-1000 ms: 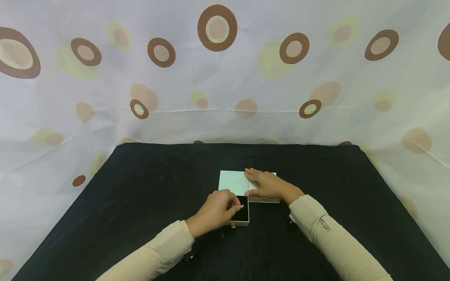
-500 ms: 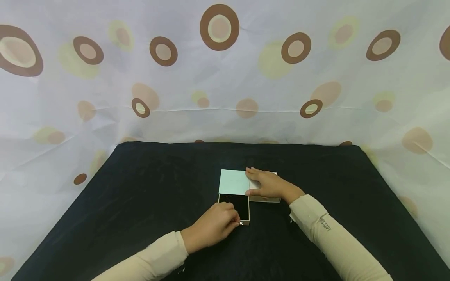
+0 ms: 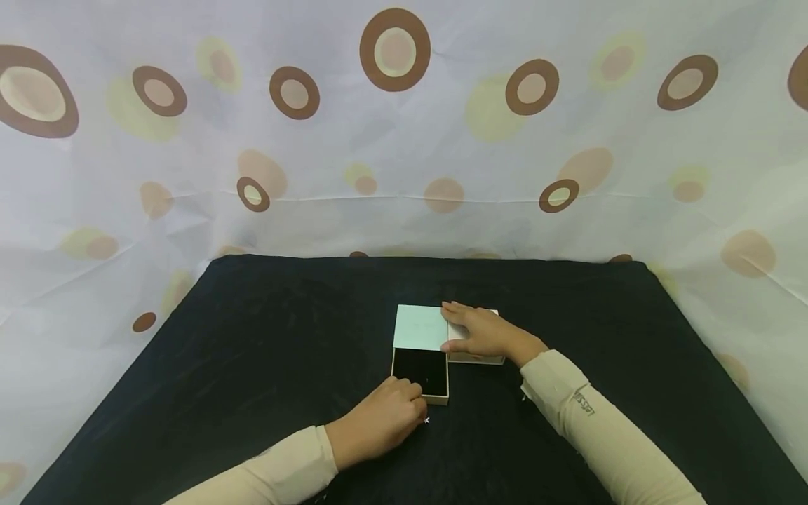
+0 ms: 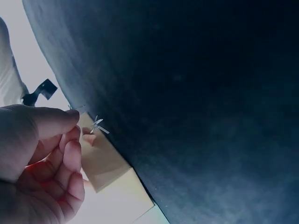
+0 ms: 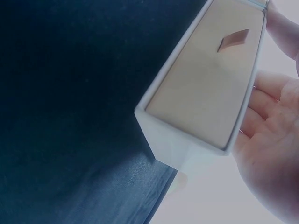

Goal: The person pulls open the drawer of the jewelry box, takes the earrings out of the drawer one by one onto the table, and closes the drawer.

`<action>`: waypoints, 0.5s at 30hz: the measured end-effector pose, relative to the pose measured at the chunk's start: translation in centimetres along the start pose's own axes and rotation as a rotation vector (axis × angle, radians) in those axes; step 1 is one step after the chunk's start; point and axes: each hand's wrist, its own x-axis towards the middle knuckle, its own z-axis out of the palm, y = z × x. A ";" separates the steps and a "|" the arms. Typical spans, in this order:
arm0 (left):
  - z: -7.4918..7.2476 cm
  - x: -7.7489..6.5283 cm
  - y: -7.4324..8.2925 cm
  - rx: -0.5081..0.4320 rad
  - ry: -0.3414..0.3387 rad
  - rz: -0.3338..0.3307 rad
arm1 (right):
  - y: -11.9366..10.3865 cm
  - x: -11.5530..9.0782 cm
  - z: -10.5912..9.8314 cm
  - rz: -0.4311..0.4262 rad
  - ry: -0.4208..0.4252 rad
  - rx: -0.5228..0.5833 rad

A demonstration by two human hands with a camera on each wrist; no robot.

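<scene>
Left hand (image 3: 381, 421) pinches a silvery ornament (image 3: 426, 420) near a pulled-out drawer (image 3: 421, 366).
Head: it hides the drawer's near-left corner; the right hand (image 3: 482, 333), fingers spread, rests on a white box (image 3: 475, 358) beside a mint-topped box (image 3: 419, 327). Left wrist: the ornament overlaps the drawer's tan front. Right wrist: a brown pull tab (image 5: 233, 40) shows.

A mint-topped box (image 3: 418, 326) lies beside a pale box (image 3: 457, 332) on the black cloth (image 3: 303, 330).
</scene>
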 end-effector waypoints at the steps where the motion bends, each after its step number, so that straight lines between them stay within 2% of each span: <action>1: 0.1 0.0 0.0 0.013 -0.004 0.008 | 0.0 0.0 0.0 -0.002 0.001 -0.002; 7: 0.1 -0.2 0.2 0.070 -0.029 0.031 | 0.0 -0.1 0.1 -0.011 0.006 0.001; 15: 0.1 -0.4 0.2 0.068 -0.055 0.035 | 0.0 0.0 0.0 -0.005 0.002 0.005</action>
